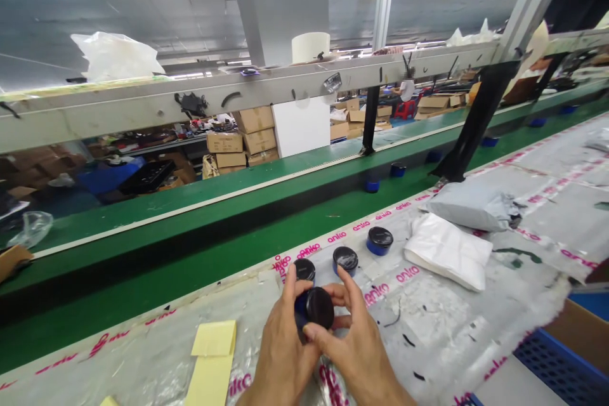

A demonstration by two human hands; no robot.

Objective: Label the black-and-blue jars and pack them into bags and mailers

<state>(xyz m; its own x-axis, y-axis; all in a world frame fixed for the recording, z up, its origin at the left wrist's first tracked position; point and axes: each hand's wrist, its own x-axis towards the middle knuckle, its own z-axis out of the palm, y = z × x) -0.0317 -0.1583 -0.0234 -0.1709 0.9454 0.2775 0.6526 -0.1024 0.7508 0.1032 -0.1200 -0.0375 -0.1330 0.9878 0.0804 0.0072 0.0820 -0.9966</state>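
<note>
Between my two hands is a small round blue jar with a black lid (pixel 320 308), tilted so that its lid faces to the right. My left hand (pixel 285 346) is closed around its left side. From the right, my right hand (pixel 356 339) grips it with the thumb at the lid's lower edge and fingers behind. Just beyond my fingertips stands a second blue jar (pixel 304 269), partly hidden by my left hand. Two more like it, a middle jar (pixel 346 259) and a right jar (pixel 379 241), stand upright along the table edge.
Yellow paper strips (pixel 212 355) lie left of my hands. A stack of white sheets (pixel 448 250) and a grey plastic bag (pixel 471 205) lie to the right. Past the table runs a green conveyor belt (pixel 228 228) carrying several blue jars (pixel 372 186). A blue crate (pixel 561 361) sits lower right.
</note>
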